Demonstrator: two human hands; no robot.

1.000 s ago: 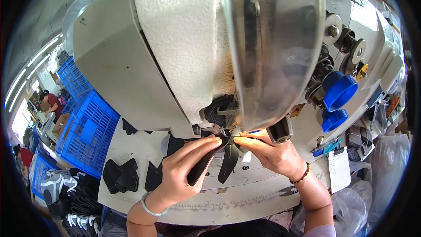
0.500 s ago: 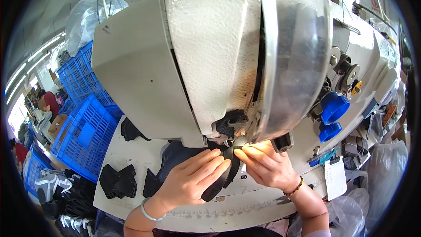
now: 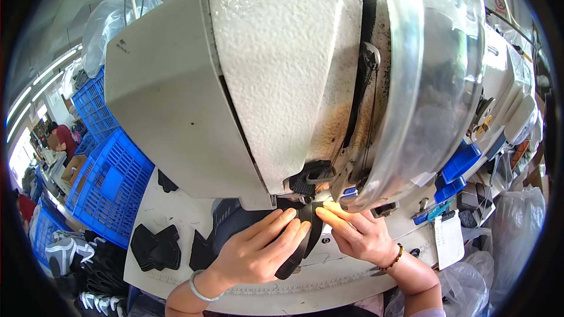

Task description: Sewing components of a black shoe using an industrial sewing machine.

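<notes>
A black curved fabric piece (image 3: 315, 232) lies under the head of a white sewing machine (image 3: 270, 76), near the lit needle area. My left hand (image 3: 252, 249) is closed on its left side, fingertips pressing it close to the machine foot. On the other side my right hand (image 3: 367, 238) pinches the piece's right edge between thumb and fingers. The piece's rounded tail hangs toward me between the hands. A dark blue-grey part (image 3: 232, 223) lies beyond my left hand, partly under the machine. The needle itself is hidden.
Stacked black cut pieces (image 3: 155, 248) and another black piece (image 3: 201, 250) lie left on the white table (image 3: 235, 290). Blue crates (image 3: 111, 185) and shoe parts (image 3: 70, 255) stand beyond. Rightward are a teal-handled tool (image 3: 437, 211), a white tag (image 3: 449, 240) and plastic bags (image 3: 517, 229).
The view has shifted, so the machine head looks larger and its clear cover reaches further right. The black piece's tail sits slightly nearer me; both hands keep nearly the same hold.
</notes>
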